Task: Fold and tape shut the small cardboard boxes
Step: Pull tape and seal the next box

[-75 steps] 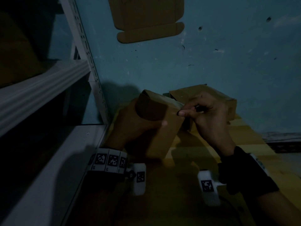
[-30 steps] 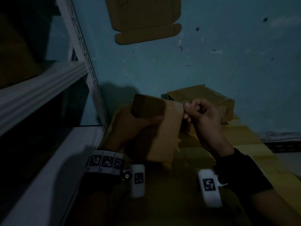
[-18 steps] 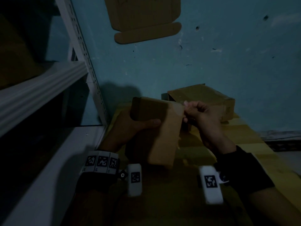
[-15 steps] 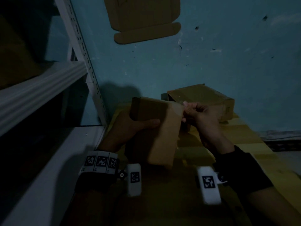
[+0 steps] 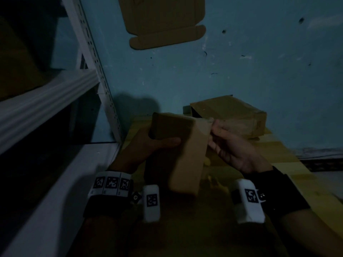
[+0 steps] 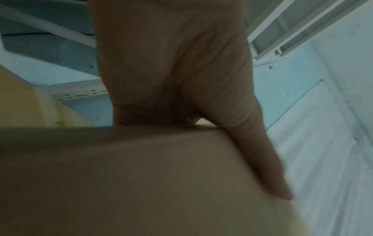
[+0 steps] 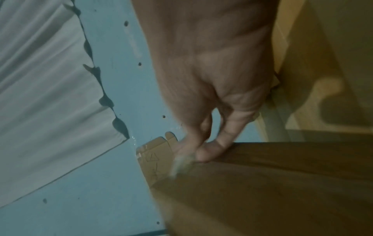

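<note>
Left hand: the left hand [image 5: 148, 145] gripped the small box [image 5: 185, 154] from its left side, with the thumb laid across the near face and the other fingers hidden behind.
Small box: it was held in the air over the wooden table [image 5: 278, 154]. Its long axis ran from near the wrists up and away to the far top end.
Right hand: the right hand [image 5: 233, 145] was just right of the top corner of the box. Its fingertips [image 7: 203, 153] pinched a pale, shiny piece at that corner, probably tape [image 7: 181, 161], though the blur made it hard to tell.
Key relation: the top edge lay to the left of the right hand, so I judged that the tape should go leftward over it.
Behind: a second box [image 5: 230, 115] stood near on the table, clear of the hands.
Far: a flat cardboard blank [image 5: 163, 21] was on the blue wall [image 5: 259, 71], and a metal shelf [image 5: 46, 99] was at the left.
</note>
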`<move>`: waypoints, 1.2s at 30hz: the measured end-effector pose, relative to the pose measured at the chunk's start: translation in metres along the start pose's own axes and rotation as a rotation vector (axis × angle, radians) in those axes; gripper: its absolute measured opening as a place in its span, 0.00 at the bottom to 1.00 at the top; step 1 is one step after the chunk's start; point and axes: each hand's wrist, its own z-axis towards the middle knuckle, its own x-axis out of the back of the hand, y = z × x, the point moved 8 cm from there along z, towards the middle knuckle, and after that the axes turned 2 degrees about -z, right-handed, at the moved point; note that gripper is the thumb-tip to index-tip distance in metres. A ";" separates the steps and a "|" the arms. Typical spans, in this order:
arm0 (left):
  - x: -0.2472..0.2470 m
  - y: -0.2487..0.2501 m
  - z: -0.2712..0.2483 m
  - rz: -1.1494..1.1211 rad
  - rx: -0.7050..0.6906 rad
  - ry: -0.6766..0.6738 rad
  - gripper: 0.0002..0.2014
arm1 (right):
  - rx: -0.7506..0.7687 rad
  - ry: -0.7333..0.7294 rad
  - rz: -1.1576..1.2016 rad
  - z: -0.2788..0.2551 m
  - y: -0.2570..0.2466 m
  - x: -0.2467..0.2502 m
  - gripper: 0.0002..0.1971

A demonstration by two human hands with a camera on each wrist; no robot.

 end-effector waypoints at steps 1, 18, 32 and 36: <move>0.000 0.000 0.000 -0.007 0.005 -0.002 0.28 | -0.003 0.028 0.066 0.001 0.000 0.003 0.07; -0.006 0.004 0.004 0.093 -0.059 0.001 0.27 | 0.286 0.277 -0.424 -0.013 -0.026 0.009 0.16; 0.001 -0.001 0.008 0.135 -0.035 0.060 0.32 | 0.323 0.264 -0.474 -0.014 -0.034 -0.002 0.24; 0.000 0.001 0.008 0.140 -0.037 0.070 0.29 | 0.408 0.333 -0.653 -0.022 -0.047 -0.008 0.30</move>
